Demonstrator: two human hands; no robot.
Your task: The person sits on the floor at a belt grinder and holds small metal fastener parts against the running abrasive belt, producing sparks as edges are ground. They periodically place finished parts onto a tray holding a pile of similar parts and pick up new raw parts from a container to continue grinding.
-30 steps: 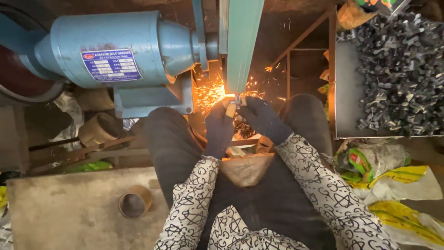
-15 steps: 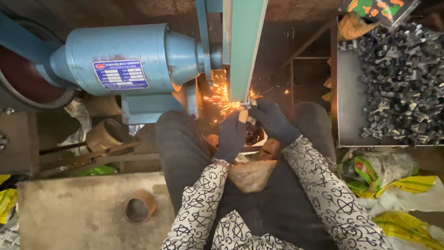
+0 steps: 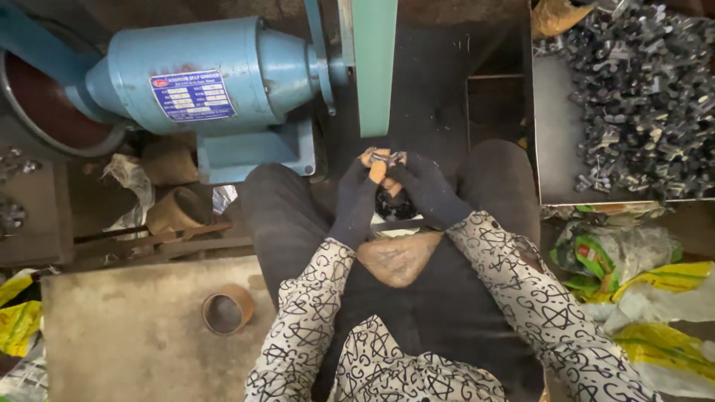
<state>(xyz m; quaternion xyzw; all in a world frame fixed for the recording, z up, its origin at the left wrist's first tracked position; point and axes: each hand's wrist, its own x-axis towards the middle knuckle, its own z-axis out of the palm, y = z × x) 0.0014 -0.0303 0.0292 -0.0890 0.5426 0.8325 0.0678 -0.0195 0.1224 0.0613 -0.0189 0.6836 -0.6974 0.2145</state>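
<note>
Head view: I see my left hand (image 3: 356, 199) and right hand (image 3: 426, 190), both gloved, pinching 1 small metal part (image 3: 389, 158) just below the green belt (image 3: 375, 67). It looks hard, light, maybe sharp, so I hold its ends.

Gloved left hand (image 3: 356, 202) and right hand (image 3: 426, 190) around small metal part (image 3: 387, 158) below green belt (image 3: 375, 67)

A rectangular blue label (image 3: 193, 95) with a red mark and white rows sits on the blue motor's side. Crumpled green, yellow and white plastic bags (image 3: 630, 283) lie at lower right; another yellow bag (image 3: 16, 318) lies far left
</note>
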